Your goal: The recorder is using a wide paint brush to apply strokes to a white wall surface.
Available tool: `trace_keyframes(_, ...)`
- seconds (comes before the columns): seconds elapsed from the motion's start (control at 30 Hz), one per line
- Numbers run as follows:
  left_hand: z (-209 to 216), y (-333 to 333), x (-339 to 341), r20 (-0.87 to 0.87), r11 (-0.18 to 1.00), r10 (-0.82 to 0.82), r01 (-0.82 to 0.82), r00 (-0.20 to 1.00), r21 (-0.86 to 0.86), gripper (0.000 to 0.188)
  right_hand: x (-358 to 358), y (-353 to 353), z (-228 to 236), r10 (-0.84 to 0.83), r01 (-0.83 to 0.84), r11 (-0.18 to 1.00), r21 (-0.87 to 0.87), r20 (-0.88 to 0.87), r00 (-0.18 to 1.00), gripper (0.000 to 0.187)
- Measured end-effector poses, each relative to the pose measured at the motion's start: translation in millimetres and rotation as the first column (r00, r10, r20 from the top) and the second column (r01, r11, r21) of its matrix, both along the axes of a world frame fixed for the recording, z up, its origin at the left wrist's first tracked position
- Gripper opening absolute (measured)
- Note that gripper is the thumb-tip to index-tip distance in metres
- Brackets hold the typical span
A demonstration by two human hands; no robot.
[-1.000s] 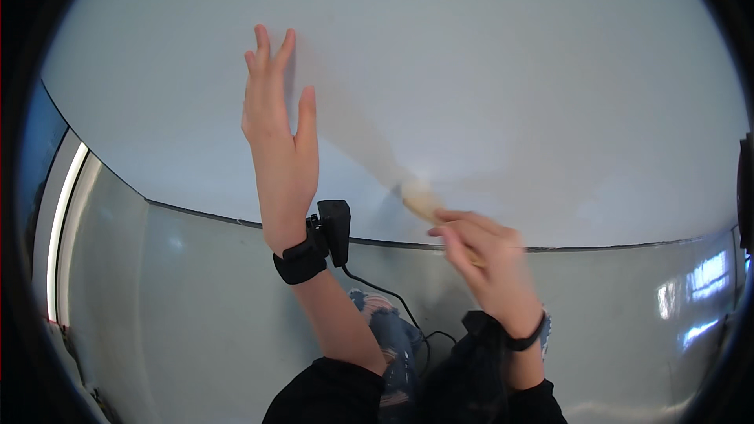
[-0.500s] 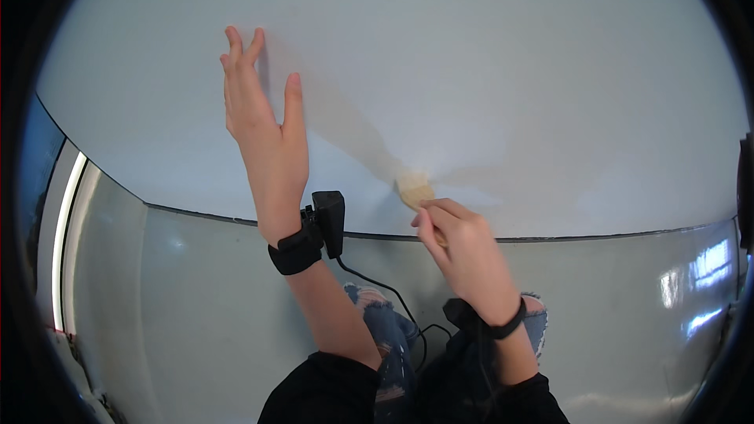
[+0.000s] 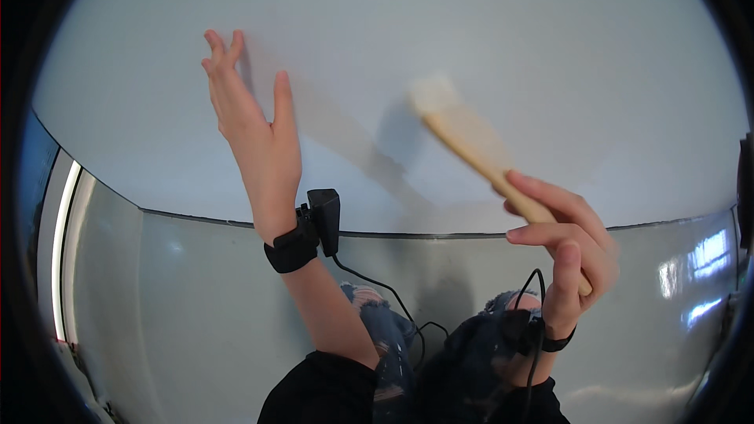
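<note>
A flat brush [image 3: 470, 141] with a pale wooden handle and whitish bristles is in my right hand [image 3: 580, 239], its fingers closed around the lower handle. The bristle end points up and to the left, a little blurred, and seems raised off the large pale white surface [image 3: 542, 55]. To the left, my left hand [image 3: 258, 129] reaches over that surface with nothing in it, thumb and fingers spread. Whether its fingertips touch the surface is hard to make out.
A dark edge [image 3: 393, 234] runs along the surface's near side, with a shiny grey floor [image 3: 212, 298] below it. Black wrist devices [image 3: 323, 212] with dangling cables [image 3: 377, 284] are on my wrists. My jeans-covered knees [image 3: 377, 322] show underneath. A bright strip [image 3: 61, 243] stands at far left.
My right hand has moved to the right and turned over, lifting the brush from the surface so its whole length shows. My left hand has shifted slightly left, still spread.
</note>
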State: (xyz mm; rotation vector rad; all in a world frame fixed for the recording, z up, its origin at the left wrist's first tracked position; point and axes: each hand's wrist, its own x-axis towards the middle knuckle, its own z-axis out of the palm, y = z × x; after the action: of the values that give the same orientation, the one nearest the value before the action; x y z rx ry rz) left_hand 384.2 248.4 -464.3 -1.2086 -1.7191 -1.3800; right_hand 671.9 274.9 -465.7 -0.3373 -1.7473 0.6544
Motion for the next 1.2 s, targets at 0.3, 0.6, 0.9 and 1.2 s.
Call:
trace_keyframes(0.3, 0, -2, -3, 0.007, 0.999, 0.045, -0.045, 0.999, 0.013, 0.053, -32, 13, -48, -0.027, 0.037, 0.999, -0.014, 0.441, 0.897, 0.017)
trace_keyframes(0.6, -4, -5, -6, 0.039, 1.0, 0.02, -0.02, 0.999, 0.014, 0.056, -39, 38, -90, 0.171, 0.006, 0.971, -0.24, 0.707, 0.687, 0.036)
trace_keyframes(0.9, -2, -2, -3, 0.044, 0.996, -0.055, 0.052, 0.998, 0.07, 0.056, 18, 8, 2, -0.004, 0.021, 0.996, -0.088, 0.188, 0.982, 0.02)
trace_keyframes(1.2, -2, -1, -7, 0.034, 0.999, -0.01, 0.009, 0.999, 0.036, 0.058, -27, 28, -62, 0.061, 0.028, 0.99, -0.141, 0.586, 0.808, 0.026)
